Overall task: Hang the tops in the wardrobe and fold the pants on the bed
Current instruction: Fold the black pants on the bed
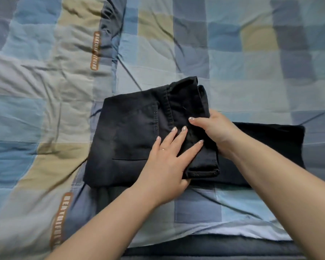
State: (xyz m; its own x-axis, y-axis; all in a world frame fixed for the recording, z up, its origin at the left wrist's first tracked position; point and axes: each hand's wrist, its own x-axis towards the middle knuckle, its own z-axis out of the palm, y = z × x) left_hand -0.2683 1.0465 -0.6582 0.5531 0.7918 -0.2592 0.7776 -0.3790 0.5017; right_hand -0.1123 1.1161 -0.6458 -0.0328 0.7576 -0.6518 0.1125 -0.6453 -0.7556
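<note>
A pair of black pants (128,136) lies folded on the bed, seat and back pocket facing up. A folded leg end with its hem lies across the right side of the pile. My left hand (167,162) rests flat on that leg end, fingers straight and spread. My right hand (214,130) grips the folded leg from the right, thumb on top and fingers tucked under the cloth. More black fabric (270,147) stretches to the right beneath my right forearm; whether it belongs to the same pants I cannot tell.
The bed is covered by a quilt (45,109) in blue, grey and tan checks with orange lettered strips. A darker blue sheet edge (214,248) runs along the near side. No tops or wardrobe are in view.
</note>
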